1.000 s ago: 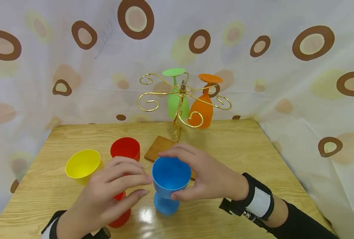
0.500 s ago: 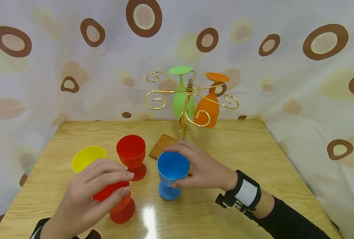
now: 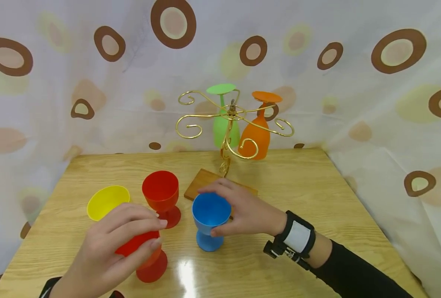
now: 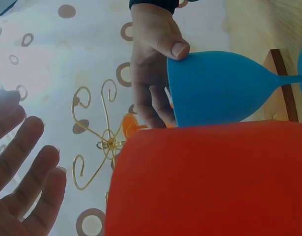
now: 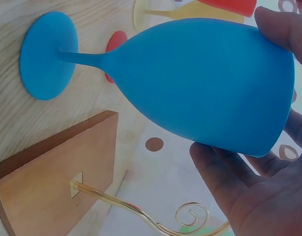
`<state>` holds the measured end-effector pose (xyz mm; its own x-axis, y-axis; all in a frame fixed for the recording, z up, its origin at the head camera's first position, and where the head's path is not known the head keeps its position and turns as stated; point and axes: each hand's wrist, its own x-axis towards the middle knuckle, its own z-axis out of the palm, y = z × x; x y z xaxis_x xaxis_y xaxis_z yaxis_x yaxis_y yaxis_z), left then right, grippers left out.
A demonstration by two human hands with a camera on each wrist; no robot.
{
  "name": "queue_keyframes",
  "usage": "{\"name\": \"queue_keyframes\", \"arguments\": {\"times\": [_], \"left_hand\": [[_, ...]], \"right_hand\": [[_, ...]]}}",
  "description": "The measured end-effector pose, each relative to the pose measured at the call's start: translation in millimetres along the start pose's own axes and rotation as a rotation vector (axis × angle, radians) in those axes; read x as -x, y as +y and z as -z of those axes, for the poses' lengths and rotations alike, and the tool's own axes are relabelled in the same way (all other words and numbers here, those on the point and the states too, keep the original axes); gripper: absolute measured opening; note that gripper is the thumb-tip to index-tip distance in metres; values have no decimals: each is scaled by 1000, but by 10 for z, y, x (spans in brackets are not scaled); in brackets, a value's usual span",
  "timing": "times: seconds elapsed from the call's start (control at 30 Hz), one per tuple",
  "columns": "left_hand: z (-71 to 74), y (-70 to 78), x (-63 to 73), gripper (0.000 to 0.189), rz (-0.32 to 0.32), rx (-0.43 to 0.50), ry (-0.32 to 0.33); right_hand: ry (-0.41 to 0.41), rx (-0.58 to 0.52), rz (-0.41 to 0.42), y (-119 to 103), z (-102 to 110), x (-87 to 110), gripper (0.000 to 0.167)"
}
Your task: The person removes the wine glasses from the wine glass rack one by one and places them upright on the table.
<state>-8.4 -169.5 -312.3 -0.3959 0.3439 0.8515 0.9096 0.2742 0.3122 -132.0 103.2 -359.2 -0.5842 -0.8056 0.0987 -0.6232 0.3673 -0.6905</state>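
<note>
My right hand (image 3: 244, 209) holds a blue goblet (image 3: 205, 231) by its bowl, thumb on the near side and fingers on the far side at the rim. The goblet stands upright, its round foot (image 5: 48, 56) down at the wooden table. My left hand (image 3: 114, 244) hovers over a near red goblet (image 3: 151, 260), fingers loosely bent and apart, and hides part of it. In the left wrist view its fingers (image 4: 45, 191) hold nothing, beside the red bowl (image 4: 205, 182). Behind stand another red goblet (image 3: 162, 190) and a yellow goblet (image 3: 106, 203), partly hidden by the left hand.
Beyond the blue goblet is a gold wire rack (image 3: 232, 114) with curled arms on a wooden base (image 3: 201, 182). A green goblet (image 3: 224, 128) and an orange goblet (image 3: 255, 136) hang upside down from it. A patterned cloth (image 3: 131, 103) rises behind the table (image 3: 298, 248).
My left hand has drawn back left, from beside the blue goblet to over the near red one. The blue goblet, in my right hand, has moved down and slightly away from me.
</note>
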Motion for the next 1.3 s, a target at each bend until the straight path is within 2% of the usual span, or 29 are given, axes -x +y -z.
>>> {"name": "queue_keyframes", "arguments": {"times": [0.13, 0.43, 0.57, 0.67, 0.77, 0.87, 0.93, 0.97, 1.03, 1.1, 1.2, 1.3], "left_hand": [[-2, -5, -4, 24, -12, 10, -4], [6, 24, -3, 25, 12, 3, -10], [20, 44, 19, 26, 56, -18, -23], [39, 49, 38, 25, 83, -27, -33], [54, 43, 47, 25, 93, -32, -40], [61, 43, 46, 26, 82, -33, -40], [59, 48, 36, 27, 71, -32, -38], [56, 48, 27, 26, 57, -25, -32], [50, 53, 4, 26, 38, -10, -23], [39, 59, -23, 26, 22, 2, -16], [21, 61, -59, 26, -5, 15, -8], [10, 60, -64, 26, -12, 16, -10]], "right_hand": [[-2, 5, 0, 3, -4, 2, 79], [-37, -8, -2, 11, 17, 24, 82], [-4, 71, 41, -74, 139, 128, 80], [108, 171, 159, -199, 331, 272, 73], [287, 236, 354, -349, 583, 412, 52], [480, 250, 544, -488, 872, 511, 32], [595, 262, 611, -550, 1080, 544, 31], [638, 266, 618, -571, 1189, 552, 33], [679, 287, 584, -572, 1418, 554, 35], [666, 342, 501, -525, 1646, 541, 28], [578, 447, 353, -394, 1941, 484, 17], [465, 516, 210, -235, 2154, 386, 30]]}}
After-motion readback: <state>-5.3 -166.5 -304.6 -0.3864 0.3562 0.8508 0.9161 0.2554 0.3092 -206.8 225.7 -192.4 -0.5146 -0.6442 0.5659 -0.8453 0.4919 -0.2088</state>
